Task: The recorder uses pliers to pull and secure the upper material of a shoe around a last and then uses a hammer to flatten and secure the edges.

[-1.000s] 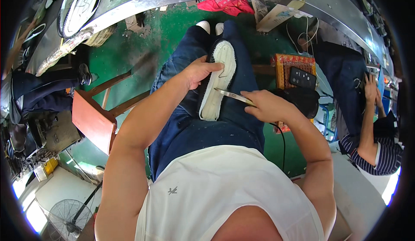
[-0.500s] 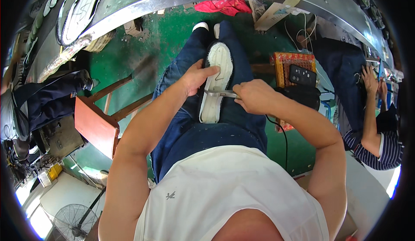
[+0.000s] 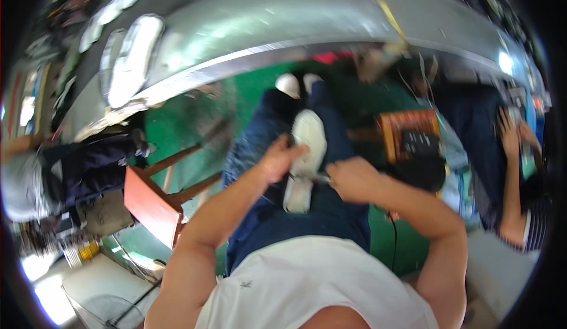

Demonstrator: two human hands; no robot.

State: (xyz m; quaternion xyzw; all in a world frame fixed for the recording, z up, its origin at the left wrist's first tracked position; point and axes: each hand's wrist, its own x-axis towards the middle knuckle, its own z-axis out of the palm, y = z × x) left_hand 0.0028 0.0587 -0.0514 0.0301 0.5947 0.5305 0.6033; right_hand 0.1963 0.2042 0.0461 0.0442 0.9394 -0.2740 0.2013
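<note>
On my lap lies a shoe (image 3: 309, 134) with its pale sole turned up and its toe pointing away from me. My left hand (image 3: 276, 159) is closed around its left side, the thumb pressed on the sole. My right hand (image 3: 356, 179) grips a silver metal tool (image 3: 320, 178) that looks like pliers. The tool reaches leftward across the middle of the shoe. Blur hides its tip and whether its jaws are apart.
A metal-topped bench (image 3: 260, 25) runs ahead, with pale soles (image 3: 136, 60) at its left. Left is a reddish-brown stool (image 3: 150, 202). Right are an orange crate (image 3: 393, 125), a dark control box (image 3: 420, 144) and a black cable (image 3: 394, 240). Another person's arm (image 3: 511, 175) is far right.
The whole view has tilted upward and blurred, so more of the bench shows and my lap sits lower. Both hands keep their holds on the shoe and the tool.
</note>
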